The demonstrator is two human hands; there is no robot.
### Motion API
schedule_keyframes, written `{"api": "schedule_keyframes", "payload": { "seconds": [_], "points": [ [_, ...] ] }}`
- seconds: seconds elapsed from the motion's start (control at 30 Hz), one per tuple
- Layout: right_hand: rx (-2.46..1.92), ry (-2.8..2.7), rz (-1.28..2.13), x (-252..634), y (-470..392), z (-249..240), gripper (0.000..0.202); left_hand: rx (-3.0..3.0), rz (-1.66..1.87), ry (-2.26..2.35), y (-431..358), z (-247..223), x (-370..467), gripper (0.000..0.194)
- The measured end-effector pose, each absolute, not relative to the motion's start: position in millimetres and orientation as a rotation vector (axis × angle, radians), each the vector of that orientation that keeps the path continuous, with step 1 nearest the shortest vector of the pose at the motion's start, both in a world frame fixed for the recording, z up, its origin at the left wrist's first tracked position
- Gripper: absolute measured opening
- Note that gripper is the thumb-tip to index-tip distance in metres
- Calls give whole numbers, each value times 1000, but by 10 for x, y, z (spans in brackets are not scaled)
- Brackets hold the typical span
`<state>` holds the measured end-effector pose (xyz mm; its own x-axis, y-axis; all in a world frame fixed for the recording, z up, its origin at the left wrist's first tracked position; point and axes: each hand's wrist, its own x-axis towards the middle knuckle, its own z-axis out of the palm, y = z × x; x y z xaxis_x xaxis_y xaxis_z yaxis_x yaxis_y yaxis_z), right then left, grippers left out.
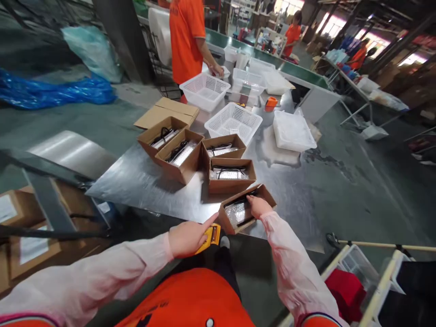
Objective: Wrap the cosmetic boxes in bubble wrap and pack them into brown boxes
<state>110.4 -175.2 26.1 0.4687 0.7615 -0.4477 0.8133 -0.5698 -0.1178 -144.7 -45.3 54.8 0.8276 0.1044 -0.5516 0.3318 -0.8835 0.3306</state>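
My left hand (186, 237) is wrapped round a yellow hand tool (211, 237) with a dark opening at its end; its exact kind is unclear. The index finger stretches out to the near corner of an open cardboard box (227, 223). Into that same box reaches my right hand (259, 206), fingers curled down by a bubble-wrapped item (235, 212) and something black beside it. What these fingers grip, if anything, is hidden. Just behind stands another open box (231, 185), holding a bubble-wrapped item with a black cable (231, 170).
More open boxes (180, 170) with wrapped items stand on the metal table (136, 186). White baskets (235, 122), an orange tool (271, 103) and a stack of white sheets (293, 131) lie farther back. A person in orange (187, 41) works at the far left edge.
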Motion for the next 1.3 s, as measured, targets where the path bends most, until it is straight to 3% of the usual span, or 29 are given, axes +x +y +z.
{"api": "schedule_keyframes", "payload": {
  "seconds": [0.1,0.23,0.4,0.6,0.8,0.97,1.13,1.3],
  "points": [
    [2655,1419,-590,1117,-1818,435,41,2617,-736,354,-452,540,-1341,73],
    [2886,976,-251,1311,-1933,679,38,2606,-732,323,-446,523,-1262,75],
    [2777,1041,-572,1408,-1863,651,37,2610,-776,342,-573,462,-962,86],
    [2623,1021,-703,884,-1613,307,98,2567,-1004,356,-777,406,-468,96],
    [2602,846,-697,654,-1502,-89,118,2569,-798,478,-341,564,-859,78],
    [2584,877,-646,708,-1470,49,106,2578,-826,468,-325,631,-832,90],
    [2599,1178,-669,423,-1994,493,60,2667,-885,301,-711,386,-841,86],
    [2708,1609,-459,83,-2230,292,106,2682,-835,268,-729,336,-875,81]
  ]
}}
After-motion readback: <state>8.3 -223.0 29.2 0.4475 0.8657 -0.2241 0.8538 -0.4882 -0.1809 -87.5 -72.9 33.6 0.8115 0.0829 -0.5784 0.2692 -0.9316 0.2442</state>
